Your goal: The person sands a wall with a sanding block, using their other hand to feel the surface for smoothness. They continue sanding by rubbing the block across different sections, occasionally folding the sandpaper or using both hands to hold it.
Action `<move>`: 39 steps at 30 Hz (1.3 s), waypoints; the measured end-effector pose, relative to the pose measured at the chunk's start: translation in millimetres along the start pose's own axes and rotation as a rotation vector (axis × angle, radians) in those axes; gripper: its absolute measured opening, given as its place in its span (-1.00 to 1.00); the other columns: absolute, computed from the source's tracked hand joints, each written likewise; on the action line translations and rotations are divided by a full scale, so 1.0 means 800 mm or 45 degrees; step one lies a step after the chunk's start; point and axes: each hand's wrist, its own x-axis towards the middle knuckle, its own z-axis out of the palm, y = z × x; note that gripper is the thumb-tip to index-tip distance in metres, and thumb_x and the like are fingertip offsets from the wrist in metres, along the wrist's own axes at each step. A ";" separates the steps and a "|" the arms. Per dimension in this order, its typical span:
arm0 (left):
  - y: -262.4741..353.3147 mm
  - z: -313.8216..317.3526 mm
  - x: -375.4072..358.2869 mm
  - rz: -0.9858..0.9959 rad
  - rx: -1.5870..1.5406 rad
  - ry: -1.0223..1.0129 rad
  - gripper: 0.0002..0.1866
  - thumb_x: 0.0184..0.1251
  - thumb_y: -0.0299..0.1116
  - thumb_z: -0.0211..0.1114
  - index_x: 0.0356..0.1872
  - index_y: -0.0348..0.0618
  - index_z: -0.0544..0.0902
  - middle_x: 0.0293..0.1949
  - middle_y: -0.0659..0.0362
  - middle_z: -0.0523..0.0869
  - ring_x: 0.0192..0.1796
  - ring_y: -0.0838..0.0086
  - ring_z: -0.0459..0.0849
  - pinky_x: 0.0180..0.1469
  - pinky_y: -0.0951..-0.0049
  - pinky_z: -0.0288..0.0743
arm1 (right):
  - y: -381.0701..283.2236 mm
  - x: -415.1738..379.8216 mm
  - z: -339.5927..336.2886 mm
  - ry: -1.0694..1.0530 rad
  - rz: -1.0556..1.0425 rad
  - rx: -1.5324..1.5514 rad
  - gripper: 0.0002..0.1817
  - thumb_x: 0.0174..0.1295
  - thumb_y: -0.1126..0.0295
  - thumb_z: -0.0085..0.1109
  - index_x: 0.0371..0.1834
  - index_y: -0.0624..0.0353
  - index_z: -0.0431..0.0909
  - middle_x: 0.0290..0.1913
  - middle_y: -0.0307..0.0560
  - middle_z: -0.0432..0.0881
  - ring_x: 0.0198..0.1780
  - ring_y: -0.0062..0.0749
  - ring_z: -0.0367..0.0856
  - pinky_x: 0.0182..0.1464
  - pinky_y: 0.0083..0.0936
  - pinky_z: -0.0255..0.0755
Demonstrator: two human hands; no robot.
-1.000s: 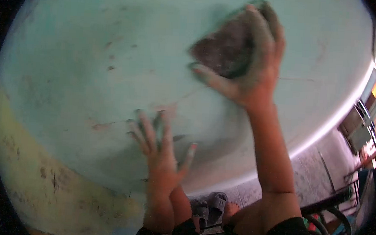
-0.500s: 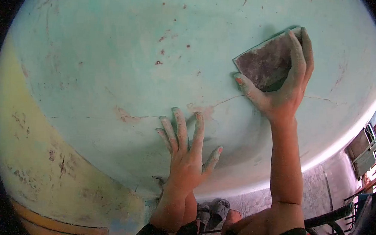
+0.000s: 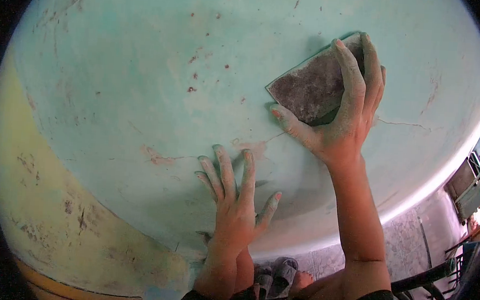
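A pale green wall (image 3: 145, 78) with thin cracks, reddish spots and rough patches fills most of the view. My right hand (image 3: 346, 112) grips a dark, dusty square of sanding sheet (image 3: 315, 88) by its edges, thumb at the lower left and fingers over the right side, holding it against the wall. Lower and to the left, my left hand (image 3: 236, 205) has its dusty fingers spread on the wall just below a patched crack (image 3: 251, 147). It holds nothing.
At the left is a yellowish stained wall (image 3: 71, 211) with an orange-brown edge (image 3: 88, 299) below. Grey slippers (image 3: 283, 273) and a bare foot (image 3: 302, 280) are on the floor. A dark curved chair part (image 3: 424, 275) stands at the lower right.
My right hand has moved left across the wall with the dark sheet, and more of its fingers show. My left hand stays spread in nearly the same place.
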 end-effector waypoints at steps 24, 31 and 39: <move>0.002 -0.001 -0.001 0.007 0.022 -0.021 -0.11 0.38 0.08 0.22 0.58 -0.15 0.08 0.54 -0.44 -0.19 0.51 -0.58 -0.33 0.39 -0.54 -0.45 | -0.022 0.000 -0.010 -0.141 -0.012 0.038 0.10 -0.29 -0.11 0.63 0.40 0.12 0.38 0.45 0.38 0.23 0.46 0.26 0.23 0.46 0.27 -0.04; 0.000 0.005 -0.003 -0.017 -0.018 0.010 -0.10 0.38 0.10 0.22 0.58 -0.14 0.09 0.54 -0.43 -0.16 0.51 -0.57 -0.32 0.39 -0.55 -0.45 | -0.023 0.021 0.017 -0.063 0.277 -0.122 0.08 -0.17 -0.12 0.55 0.47 0.07 0.31 0.49 0.32 0.20 0.53 0.28 0.08 0.47 0.38 -0.21; 0.001 0.005 -0.004 -0.020 -0.027 0.010 -0.10 0.37 0.10 0.24 0.58 -0.12 0.09 0.55 -0.40 -0.16 0.52 -0.56 -0.32 0.39 -0.55 -0.45 | 0.004 0.033 0.005 0.132 0.474 -0.212 0.14 -0.14 0.02 0.59 0.52 0.20 0.17 0.47 0.27 0.22 0.42 0.13 0.23 0.44 0.08 0.08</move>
